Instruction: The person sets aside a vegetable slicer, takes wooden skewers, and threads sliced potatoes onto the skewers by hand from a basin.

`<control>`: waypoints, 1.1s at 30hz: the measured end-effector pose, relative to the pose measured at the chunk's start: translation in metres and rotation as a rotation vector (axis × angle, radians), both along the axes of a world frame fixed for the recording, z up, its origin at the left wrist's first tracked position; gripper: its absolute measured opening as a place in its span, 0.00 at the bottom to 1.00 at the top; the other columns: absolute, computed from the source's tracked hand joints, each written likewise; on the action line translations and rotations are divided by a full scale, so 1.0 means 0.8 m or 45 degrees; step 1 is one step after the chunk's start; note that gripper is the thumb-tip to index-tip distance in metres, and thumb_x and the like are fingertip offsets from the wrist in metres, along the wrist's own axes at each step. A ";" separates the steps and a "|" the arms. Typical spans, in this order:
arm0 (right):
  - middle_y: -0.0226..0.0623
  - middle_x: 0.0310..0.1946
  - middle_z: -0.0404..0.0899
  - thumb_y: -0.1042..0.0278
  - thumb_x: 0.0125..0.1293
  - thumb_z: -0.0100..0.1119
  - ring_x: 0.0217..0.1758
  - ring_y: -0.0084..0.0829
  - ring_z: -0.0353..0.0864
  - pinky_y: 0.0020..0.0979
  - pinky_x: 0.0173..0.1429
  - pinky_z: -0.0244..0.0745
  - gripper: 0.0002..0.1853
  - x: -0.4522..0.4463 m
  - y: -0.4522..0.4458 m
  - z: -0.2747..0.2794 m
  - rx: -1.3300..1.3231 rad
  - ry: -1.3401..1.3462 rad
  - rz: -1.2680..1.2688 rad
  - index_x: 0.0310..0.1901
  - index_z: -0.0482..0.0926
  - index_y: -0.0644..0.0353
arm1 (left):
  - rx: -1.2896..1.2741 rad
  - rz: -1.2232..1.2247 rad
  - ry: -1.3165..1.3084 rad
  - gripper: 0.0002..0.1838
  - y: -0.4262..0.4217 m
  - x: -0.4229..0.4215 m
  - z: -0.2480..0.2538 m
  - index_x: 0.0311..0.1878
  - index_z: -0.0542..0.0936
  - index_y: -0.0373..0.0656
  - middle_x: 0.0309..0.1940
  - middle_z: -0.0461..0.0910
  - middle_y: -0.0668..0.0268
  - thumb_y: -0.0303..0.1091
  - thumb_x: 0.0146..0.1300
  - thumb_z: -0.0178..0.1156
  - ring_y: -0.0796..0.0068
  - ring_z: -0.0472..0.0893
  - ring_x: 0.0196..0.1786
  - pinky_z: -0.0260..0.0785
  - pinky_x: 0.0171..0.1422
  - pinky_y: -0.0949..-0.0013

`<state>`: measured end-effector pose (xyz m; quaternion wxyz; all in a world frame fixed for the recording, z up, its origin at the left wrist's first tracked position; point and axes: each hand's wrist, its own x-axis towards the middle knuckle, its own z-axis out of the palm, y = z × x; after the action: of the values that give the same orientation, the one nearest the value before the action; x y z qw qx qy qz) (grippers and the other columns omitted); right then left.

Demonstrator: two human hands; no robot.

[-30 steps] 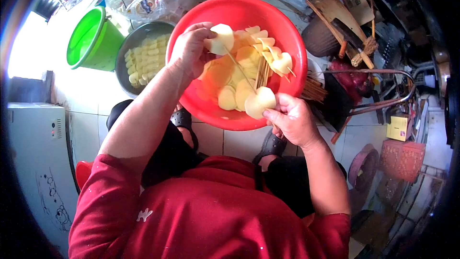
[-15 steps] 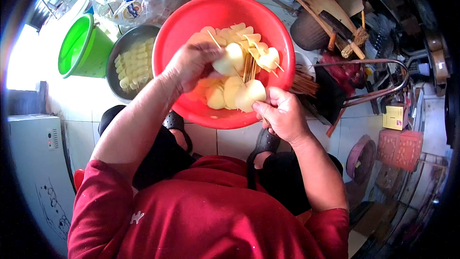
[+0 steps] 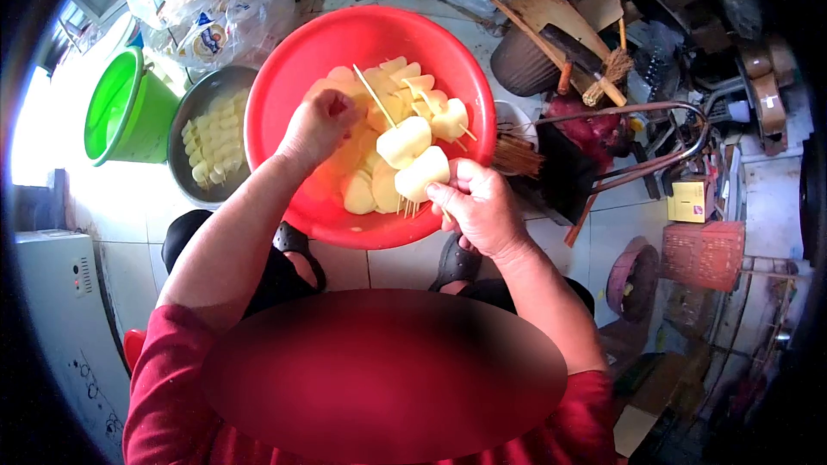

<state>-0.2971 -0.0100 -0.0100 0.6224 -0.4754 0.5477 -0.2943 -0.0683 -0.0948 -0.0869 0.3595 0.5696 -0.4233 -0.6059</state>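
Note:
A wooden skewer (image 3: 374,96) carries two pale potato slices (image 3: 422,173), spaced apart along it. Its lower end is in my right hand (image 3: 481,205), with thumb and fingers closed around it near the second slice. The skewer's bare tip points up and to the left. My left hand (image 3: 326,125) hovers over the left part of the red basin (image 3: 297,60), left of the skewer, its fingers curled together; what they hold, if anything, is hidden. Loose potato slices (image 3: 358,193) and several skewered ones (image 3: 449,120) lie in the basin under both hands.
On the left stand a grey bowl (image 3: 179,158) of threaded slices and a green bucket (image 3: 148,116). A bundle of bare sticks (image 3: 515,158) lies right of the basin. Plastic bags (image 3: 215,21) sit behind; a cleaver (image 3: 573,47) and board (image 3: 564,9) are at the back right.
My left hand has come away from the upper slice on the skewer and moved left. Two slices now show on the skewer in my right hand. The view has shifted slightly.

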 end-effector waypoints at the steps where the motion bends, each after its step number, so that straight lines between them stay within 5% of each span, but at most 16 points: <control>1: 0.27 0.22 0.75 0.71 0.62 0.57 0.17 0.15 0.68 0.20 0.22 0.66 0.06 -0.001 0.000 0.001 0.026 0.004 -0.005 0.38 0.76 0.64 | -0.152 -0.217 -0.601 0.16 0.002 0.003 -0.009 0.45 0.75 0.42 0.38 0.79 0.61 0.41 0.58 0.61 0.63 0.80 0.40 0.74 0.43 0.63; 2: 0.28 0.22 0.74 0.71 0.62 0.57 0.18 0.16 0.69 0.20 0.22 0.66 0.05 -0.002 0.000 0.000 0.024 0.025 0.010 0.37 0.75 0.63 | -0.307 -0.426 -1.205 0.19 0.003 0.004 -0.016 0.46 0.75 0.42 0.40 0.79 0.58 0.43 0.55 0.63 0.60 0.81 0.44 0.75 0.46 0.61; 5: 0.28 0.21 0.75 0.71 0.62 0.57 0.17 0.16 0.69 0.21 0.21 0.66 0.05 -0.005 0.001 -0.013 -0.053 0.002 0.024 0.35 0.75 0.63 | -0.319 -0.616 -1.646 0.29 0.028 -0.021 0.004 0.52 0.68 0.39 0.47 0.74 0.53 0.44 0.51 0.65 0.55 0.80 0.48 0.75 0.49 0.58; 17: 0.30 0.19 0.75 0.71 0.62 0.57 0.15 0.17 0.70 0.23 0.20 0.66 0.05 -0.015 0.010 -0.013 -0.122 0.072 0.043 0.33 0.75 0.64 | -0.213 -0.655 -1.681 0.20 0.012 -0.010 -0.024 0.52 0.66 0.36 0.48 0.73 0.47 0.35 0.58 0.51 0.51 0.79 0.48 0.75 0.49 0.56; 21: 0.28 0.22 0.75 0.71 0.63 0.57 0.18 0.14 0.70 0.18 0.22 0.66 0.05 -0.018 0.011 -0.009 -0.085 0.096 0.090 0.35 0.76 0.63 | -0.296 -0.670 -1.814 0.29 0.025 -0.010 -0.015 0.52 0.65 0.37 0.46 0.74 0.47 0.41 0.50 0.64 0.51 0.79 0.47 0.75 0.48 0.55; 23: 0.29 0.22 0.75 0.71 0.62 0.57 0.18 0.15 0.70 0.19 0.22 0.66 0.05 -0.017 0.011 -0.007 -0.083 0.138 0.102 0.35 0.75 0.63 | -0.365 -0.626 -1.609 0.27 0.025 -0.010 0.005 0.51 0.66 0.38 0.46 0.76 0.49 0.41 0.51 0.62 0.52 0.80 0.46 0.75 0.47 0.55; 33: 0.31 0.20 0.76 0.70 0.61 0.58 0.16 0.18 0.71 0.24 0.20 0.67 0.06 -0.014 0.014 -0.008 -0.161 0.157 0.107 0.33 0.75 0.64 | -0.512 -0.556 -1.598 0.12 0.016 0.013 -0.029 0.41 0.73 0.40 0.31 0.80 0.53 0.36 0.57 0.53 0.53 0.81 0.38 0.74 0.41 0.54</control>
<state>-0.3086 0.0010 -0.0164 0.5681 -0.5535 0.5449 -0.2721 -0.0577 -0.0819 -0.1101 0.0150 0.6363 -0.7603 -0.1300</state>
